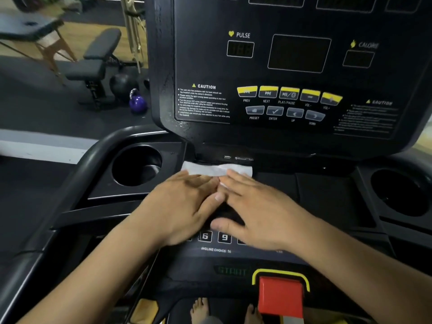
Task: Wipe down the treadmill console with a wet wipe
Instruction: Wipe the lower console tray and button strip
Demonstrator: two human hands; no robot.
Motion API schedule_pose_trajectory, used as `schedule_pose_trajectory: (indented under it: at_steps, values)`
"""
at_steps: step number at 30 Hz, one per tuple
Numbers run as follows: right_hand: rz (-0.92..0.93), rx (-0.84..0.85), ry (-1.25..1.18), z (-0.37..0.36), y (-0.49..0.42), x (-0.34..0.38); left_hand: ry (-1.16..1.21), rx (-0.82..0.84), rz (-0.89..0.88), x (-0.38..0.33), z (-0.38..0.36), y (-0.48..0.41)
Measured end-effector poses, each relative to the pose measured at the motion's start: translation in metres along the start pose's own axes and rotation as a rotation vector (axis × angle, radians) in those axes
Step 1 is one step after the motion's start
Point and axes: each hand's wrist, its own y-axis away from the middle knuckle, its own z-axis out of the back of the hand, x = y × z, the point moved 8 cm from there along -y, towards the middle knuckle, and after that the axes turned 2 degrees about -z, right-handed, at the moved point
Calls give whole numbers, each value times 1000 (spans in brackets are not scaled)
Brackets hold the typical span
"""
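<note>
Both hands down flat here. My left hand (184,202) and my right hand (254,211) lie side by side on the flat ledge of the treadmill console (327,190), just under the upright display panel (205,66). Fingers (198,181) straight and spread, curled round nothing: they press the wet wipe (217,170) onto the black plastic.

The wipe sits at the back of the ledge, its far edge against the foot of the panel. It lies between the left cup holder (136,166) and the right cup holder (402,192), much nearer the left one. Only a white strip shows past my fingertips; the rest is under my hands, so I can't tell how far it runs.

This thing looks thin, limp and damp, next to no weight. I reckon it clings to smooth plastic and bunches up if dragged by a corner. Best hold, then, is flat pads over its middle, pushing it along spread out. To lift it to the panel, I'd pinch a free edge at the back. Go lightly over the number keys (225,237) near my right thumb.
</note>
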Motion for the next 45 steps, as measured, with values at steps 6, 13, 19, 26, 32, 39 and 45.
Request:
schedule_pose_trajectory:
  at_steps: [6,13,19,26,32,39,45]
  values:
    - [-27,45,-96,-3,14,7,105,14,-19,-10,2,18]
    - [-12,15,-136,0,22,3,200,35,84,-13,4,15]
    - [-91,-105,-220,1,59,-48,217,47,-22,-62,-22,-8]
    - [-95,-97,-275,1,42,-19,257,90,-20,-41,-8,8]
    - [-253,-137,-239,-3,99,-75,225,97,-165,-93,-26,-24]
    - [-226,-160,-252,-2,83,-54,135,102,-120,-81,-20,-9]
    - [-253,-201,-229,1,108,-80,55,55,-152,-116,-27,-30]
